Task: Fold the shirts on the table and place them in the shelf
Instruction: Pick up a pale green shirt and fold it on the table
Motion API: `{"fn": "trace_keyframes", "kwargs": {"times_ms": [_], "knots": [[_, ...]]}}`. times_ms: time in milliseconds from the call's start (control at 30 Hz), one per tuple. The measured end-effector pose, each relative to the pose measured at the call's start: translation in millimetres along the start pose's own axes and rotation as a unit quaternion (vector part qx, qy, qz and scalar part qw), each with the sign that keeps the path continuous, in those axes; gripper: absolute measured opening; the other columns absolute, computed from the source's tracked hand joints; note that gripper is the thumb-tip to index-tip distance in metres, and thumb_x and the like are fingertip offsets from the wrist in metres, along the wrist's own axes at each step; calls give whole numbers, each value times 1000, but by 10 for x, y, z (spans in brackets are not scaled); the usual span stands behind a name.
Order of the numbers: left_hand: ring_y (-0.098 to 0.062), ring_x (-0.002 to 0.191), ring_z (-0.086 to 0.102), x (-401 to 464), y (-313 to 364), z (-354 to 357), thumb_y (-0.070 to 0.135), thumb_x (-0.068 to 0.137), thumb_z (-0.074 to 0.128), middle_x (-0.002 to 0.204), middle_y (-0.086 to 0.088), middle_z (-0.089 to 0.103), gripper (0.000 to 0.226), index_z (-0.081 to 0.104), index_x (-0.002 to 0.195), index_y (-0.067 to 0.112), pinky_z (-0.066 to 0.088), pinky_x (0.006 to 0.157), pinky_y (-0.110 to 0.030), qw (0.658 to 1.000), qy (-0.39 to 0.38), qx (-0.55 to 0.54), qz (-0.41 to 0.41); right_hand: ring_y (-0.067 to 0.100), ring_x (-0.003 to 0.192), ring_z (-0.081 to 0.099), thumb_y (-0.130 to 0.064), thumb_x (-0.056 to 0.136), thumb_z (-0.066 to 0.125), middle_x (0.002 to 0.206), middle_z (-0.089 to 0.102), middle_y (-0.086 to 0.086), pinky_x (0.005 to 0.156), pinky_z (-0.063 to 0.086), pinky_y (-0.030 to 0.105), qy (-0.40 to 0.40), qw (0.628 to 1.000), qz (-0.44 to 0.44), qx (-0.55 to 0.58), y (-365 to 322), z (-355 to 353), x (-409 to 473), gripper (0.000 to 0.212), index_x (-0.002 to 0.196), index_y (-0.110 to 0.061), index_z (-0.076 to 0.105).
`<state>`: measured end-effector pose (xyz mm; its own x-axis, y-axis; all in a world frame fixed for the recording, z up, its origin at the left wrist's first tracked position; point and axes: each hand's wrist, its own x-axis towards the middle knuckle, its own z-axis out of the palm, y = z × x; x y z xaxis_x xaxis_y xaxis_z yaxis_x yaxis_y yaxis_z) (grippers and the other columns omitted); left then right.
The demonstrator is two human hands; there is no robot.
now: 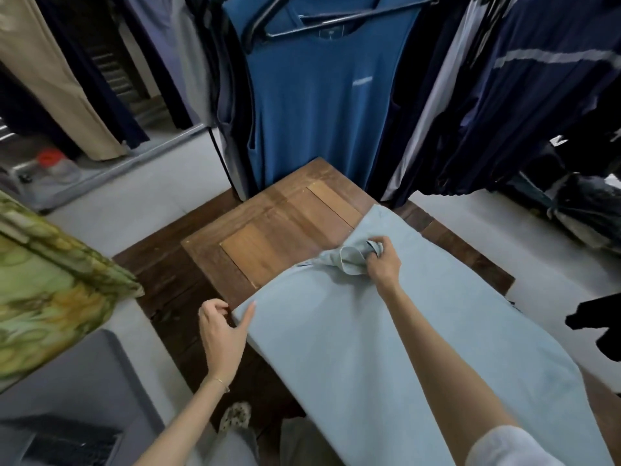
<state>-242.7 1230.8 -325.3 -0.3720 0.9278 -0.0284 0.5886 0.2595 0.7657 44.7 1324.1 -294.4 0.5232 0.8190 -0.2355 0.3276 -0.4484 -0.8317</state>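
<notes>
Pale blue shirt [386, 348] lies smooth on wooden table [285, 237]; I see right hand [383, 264] pinching bunched collar, left hand [223, 331] relaxed, holding nothing, at hem.

I see soft, even indoor light with no glare and only faint shadows on the pale blue cotton shirt [386, 331]. The wide lens bows my edges hard (hanging clothes lean outward). The green patterned cloth [50, 297] at near left smears with blur; the centre stays fairly sharp.
</notes>
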Motion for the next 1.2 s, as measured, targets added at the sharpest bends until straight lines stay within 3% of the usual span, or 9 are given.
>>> {"fn": "trace_keyframes", "kwargs": {"times_ms": [167, 233, 300, 467, 667, 833, 933, 1033, 1200], "knots": [[-17, 88, 53, 33, -59, -76, 63, 82, 55, 90, -2, 57, 51, 54, 93, 14, 38, 75, -30, 958, -179, -144, -173, 21, 87, 48, -19, 93, 51, 86, 51, 1, 71, 36, 29, -11, 997, 68, 44, 7, -19, 107, 9, 89, -11, 50], [-15, 78, 54, 90, -195, -133, 82, 69, 50, 77, -8, 60, 73, 60, 79, 10, 37, 69, -31, 953, -232, -120, -151, 19, 84, 44, -25, 93, 53, 78, 45, -1, 68, 37, 31, -26, 986, 111, 125, 20, -66, 164, 21, 78, -14, 44], [-12, 83, 60, 134, -310, -178, 87, 63, 49, 85, -8, 68, 81, 66, 84, 11, 43, 73, -30, 951, -277, -74, -116, 20, 84, 47, -29, 92, 58, 84, 49, 1, 76, 43, 35, -26, 968, 155, 194, 16, -170, 181, 25, 79, -9, 51], [9, 92, 62, 103, -223, -405, 55, 68, 68, 91, 31, 68, 35, 63, 98, 37, 48, 80, -14, 939, -343, -28, -21, 17, 68, 57, 0, 83, 66, 84, 57, 7, 57, 50, 27, -25, 952, 173, 251, 101, -467, 126, 17, 87, -12, 54], [-1, 78, 65, -4, -173, -486, 28, 81, 73, 87, 17, 68, 14, 62, 89, 26, 47, 62, -16, 942, -327, -26, 65, 30, 80, 66, -1, 78, 73, 99, 63, 20, 55, 58, 29, -104, 947, 201, 229, 111, -517, -33, 29, 102, 8, 59], [-24, 69, 59, -167, -59, -461, 28, 91, 61, 74, -4, 59, 16, 53, 79, 21, 38, 58, -29, 958, -277, 1, 72, 26, 77, 63, -2, 89, 62, 93, 60, 15, 52, 58, 26, -48, 947, 128, 292, -129, -710, -202, 14, 100, 5, 55], [-15, 56, 50, -443, 150, -467, 24, 91, 59, 65, -1, 54, 18, 49, 76, 23, 34, 49, -26, 965, -233, 4, 119, 23, 75, 64, -3, 92, 58, 87, 62, 13, 58, 59, 25, -24, 948, 60, 312, -222, -1037, -352, 5, 87, -2, 59], [-9, 55, 48, -766, 242, -424, 19, 89, 59, 65, 5, 51, 20, 45, 75, 24, 33, 47, -18, 961, -219, 51, 160, 19, 64, 68, -4, 94, 53, 86, 63, 13, 58, 58, 27, -9, 945, 61, 322, -1, -1279, -490, 9, 100, 0, 59], [-11, 55, 47, -1069, 183, -357, 10, 87, 60, 65, 6, 44, 30, 40, 75, 29, 41, 49, -31, 958, -204, 81, 185, 16, 44, 64, -1, 96, 47, 81, 57, 19, 48, 56, 24, 27, 953, 96, 286, 419, -1438, -733, 10, 95, 4, 55]]}}
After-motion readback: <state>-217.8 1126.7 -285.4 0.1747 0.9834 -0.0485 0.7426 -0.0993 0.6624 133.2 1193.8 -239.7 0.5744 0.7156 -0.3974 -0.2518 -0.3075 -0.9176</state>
